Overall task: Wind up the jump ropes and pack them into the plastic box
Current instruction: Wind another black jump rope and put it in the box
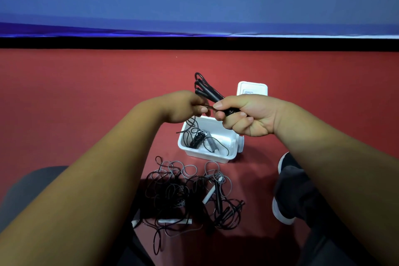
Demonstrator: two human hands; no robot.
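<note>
Above the open white plastic box (194, 151), right hand (241, 115) clenches the black jump rope (207, 92) by its ribbed handles, left hand (183, 107) pinches its thin cord (209, 106): hold tension, lay tight even turns, tuck the tail, then tackle the tangled rope pile (187, 192) on the floor.

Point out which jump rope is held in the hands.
The black rope whose handles the right hand grips while the left hand pinches its cord; the others lie in the plastic box or tangled on the red floor.
</note>
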